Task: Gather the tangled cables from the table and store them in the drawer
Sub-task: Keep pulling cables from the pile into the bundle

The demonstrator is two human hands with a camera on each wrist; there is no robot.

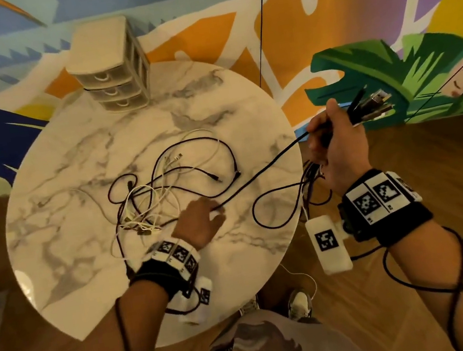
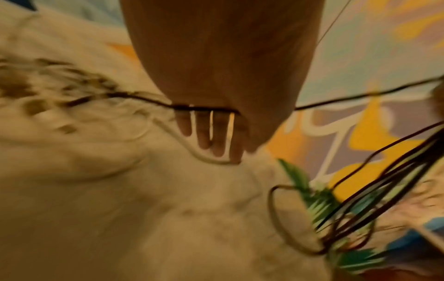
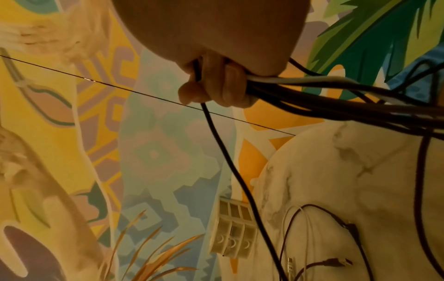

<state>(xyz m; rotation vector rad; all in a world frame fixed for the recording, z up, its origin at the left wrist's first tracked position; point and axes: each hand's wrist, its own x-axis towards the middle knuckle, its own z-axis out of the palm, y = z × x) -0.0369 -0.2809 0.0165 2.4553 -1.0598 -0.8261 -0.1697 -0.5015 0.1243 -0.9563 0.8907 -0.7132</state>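
The tangled cables (image 1: 163, 192) mostly lie on the counter (image 1: 70, 158); my right hand (image 1: 338, 152) clenches a bundle of gathered cables (image 3: 336, 98) beside its edge. My left hand (image 1: 201, 225), fingers straight, presses one black cable (image 1: 255, 177). The drawer unit (image 1: 110, 67) looks closed, so I judge storing not begun.

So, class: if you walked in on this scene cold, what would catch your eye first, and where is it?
First, the tangle of black and white cables sprawled across the middle of the round marble table. Then the right hand, raised past the table's right edge, gripping a bundle of cables. The small drawer unit stands at the table's far edge.
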